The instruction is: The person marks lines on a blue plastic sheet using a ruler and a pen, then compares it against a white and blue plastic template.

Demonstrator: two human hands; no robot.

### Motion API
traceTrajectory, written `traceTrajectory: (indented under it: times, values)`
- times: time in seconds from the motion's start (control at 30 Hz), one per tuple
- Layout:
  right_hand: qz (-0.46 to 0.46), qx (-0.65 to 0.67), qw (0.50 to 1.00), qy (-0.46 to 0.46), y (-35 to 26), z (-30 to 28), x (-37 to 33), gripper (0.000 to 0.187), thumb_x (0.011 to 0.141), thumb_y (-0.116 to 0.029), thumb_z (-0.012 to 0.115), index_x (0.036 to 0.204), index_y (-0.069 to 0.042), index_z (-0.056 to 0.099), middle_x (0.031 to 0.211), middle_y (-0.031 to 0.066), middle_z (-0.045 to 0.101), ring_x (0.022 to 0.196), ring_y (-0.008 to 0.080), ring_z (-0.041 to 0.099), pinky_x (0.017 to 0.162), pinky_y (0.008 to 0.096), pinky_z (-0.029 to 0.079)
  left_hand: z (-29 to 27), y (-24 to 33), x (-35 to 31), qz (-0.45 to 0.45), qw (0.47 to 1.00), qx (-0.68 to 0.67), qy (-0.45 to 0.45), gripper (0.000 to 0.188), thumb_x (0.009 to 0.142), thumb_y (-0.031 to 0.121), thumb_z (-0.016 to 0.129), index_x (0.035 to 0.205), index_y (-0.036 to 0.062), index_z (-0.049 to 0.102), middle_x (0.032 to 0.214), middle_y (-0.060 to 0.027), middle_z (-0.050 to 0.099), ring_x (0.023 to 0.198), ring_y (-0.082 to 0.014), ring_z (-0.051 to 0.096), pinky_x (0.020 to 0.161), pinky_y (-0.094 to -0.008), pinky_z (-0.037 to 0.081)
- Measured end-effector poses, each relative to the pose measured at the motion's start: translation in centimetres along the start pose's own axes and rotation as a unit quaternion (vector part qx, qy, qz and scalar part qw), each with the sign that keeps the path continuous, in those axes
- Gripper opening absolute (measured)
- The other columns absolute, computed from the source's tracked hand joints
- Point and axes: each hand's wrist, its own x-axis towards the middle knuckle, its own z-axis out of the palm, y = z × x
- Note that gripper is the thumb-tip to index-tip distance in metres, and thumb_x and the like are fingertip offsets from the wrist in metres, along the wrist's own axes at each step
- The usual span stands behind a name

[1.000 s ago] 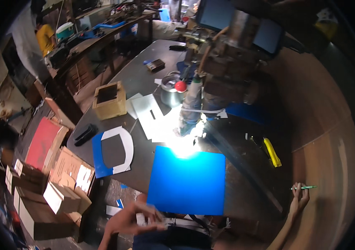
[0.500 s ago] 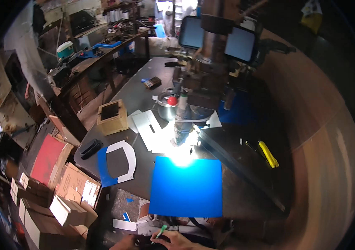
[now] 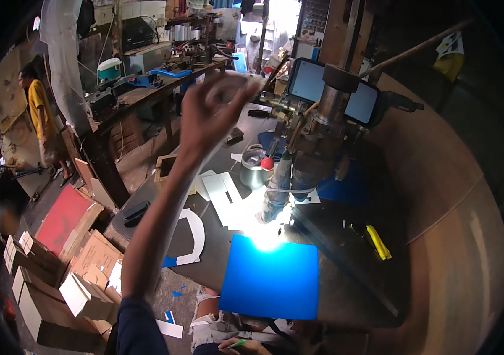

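My left hand (image 3: pixel 219 112) is raised over the far part of the bench, its arm reaching up from the lower left. Its fingers curl round with the tips close together; they are blurred, and I cannot make out anything in them. Low at the bottom edge, my right hand (image 3: pixel 245 347) is closed on a green marker (image 3: pixel 238 343), partly cut off by the frame. In front of my lap a flat blue sheet (image 3: pixel 271 284) lies on the dark bench (image 3: pixel 346 278), lit by a bright lamp under the drill press (image 3: pixel 323 136).
White cut pieces (image 3: pixel 223 192), a metal cup (image 3: pixel 254 171) and a red lever knob (image 3: pixel 267 164) are near the press. A yellow cutter (image 3: pixel 377 242) lies at right. Cardboard boxes (image 3: pixel 45 307) stand at lower left. A person in yellow (image 3: pixel 41 109) stands far left.
My left hand has risen from my lap to above the bench. My right hand stays low with the marker. The view has shifted, and a person now shows at far left.
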Motion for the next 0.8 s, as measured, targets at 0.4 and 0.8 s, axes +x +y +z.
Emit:
traceTrajectory:
  times: [0.4,0.8]
  values:
    - [0.005,-0.034,0.979,0.203,0.2,-3.1,-2.5,0.009,0.092,-0.004,0.073,0.099,0.001,0.07,0.093,0.0161,0.074,0.085,0.0259,0.073,0.072,0.0366,0.059,7.8,-4.7,10.6,-0.031,0.995,-0.075,-0.062,0.05,0.079,0.045,0.088,0.105,0.0034,0.081,0.102,-0.014,0.08,0.093,-0.0215,0.077,0.09,-0.0349,0.059]
    - [-0.01,-0.031,0.981,0.193,-3.6,-4.1,-1.0,0.009,0.092,-0.005,0.075,0.098,0.001,0.071,0.094,0.0162,0.074,0.082,0.023,0.074,0.068,0.0351,0.061,8.1,-4.3,9.5,0.008,0.997,-0.074,-0.025,0.049,0.075,0.043,0.092,0.101,0.0021,0.081,0.099,-0.0155,0.079,0.093,-0.0247,0.078,0.089,-0.0388,0.06]
